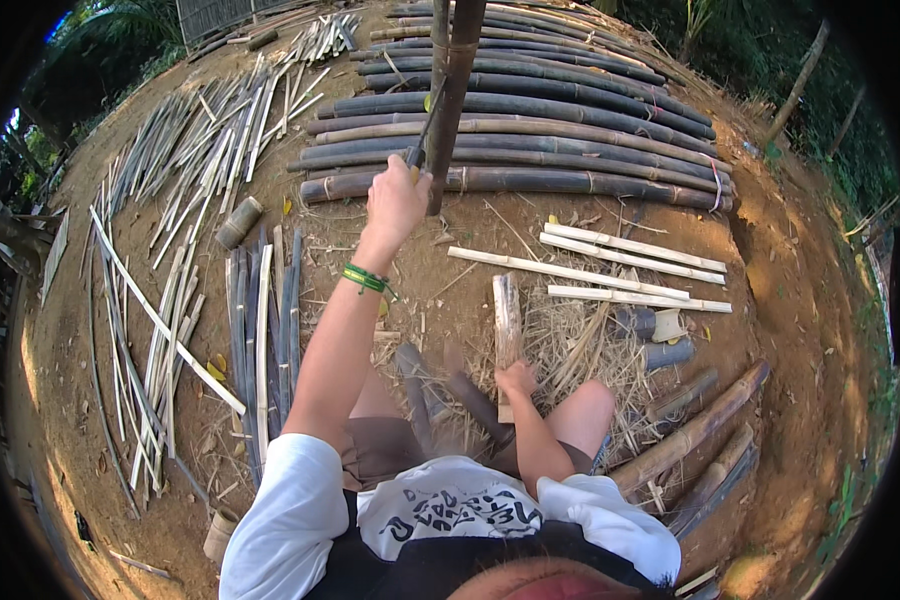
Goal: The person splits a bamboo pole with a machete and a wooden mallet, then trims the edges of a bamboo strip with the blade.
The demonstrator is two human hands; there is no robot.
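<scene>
The left hand [398, 200] is raised at arm's length, a green woven bracelet [368, 279] at its wrist, with the fingers clamped round the dark handle of a bladed tool [414, 158]; the narrow blade points up and away, across the view of an upright post [454, 100] (whether the two touch cannot be determined). The right hand [515, 378] is low, beside the person's right thigh, its fingers wrapped round the lower part of a rough, pale piece of wood [507, 315], which extends forward from the grip. Fibrous shavings [560, 345] lie on the ground just right of this piece. Beyond them lie several pale split strips [620, 257], roughly crosswise. Farther out, a row of long dark bamboo poles [570, 183] lies behind the post. On the left side are a bundle of dark strips [242, 330], a short bamboo section [238, 222] and a loose spread of thin slats [175, 140].
</scene>
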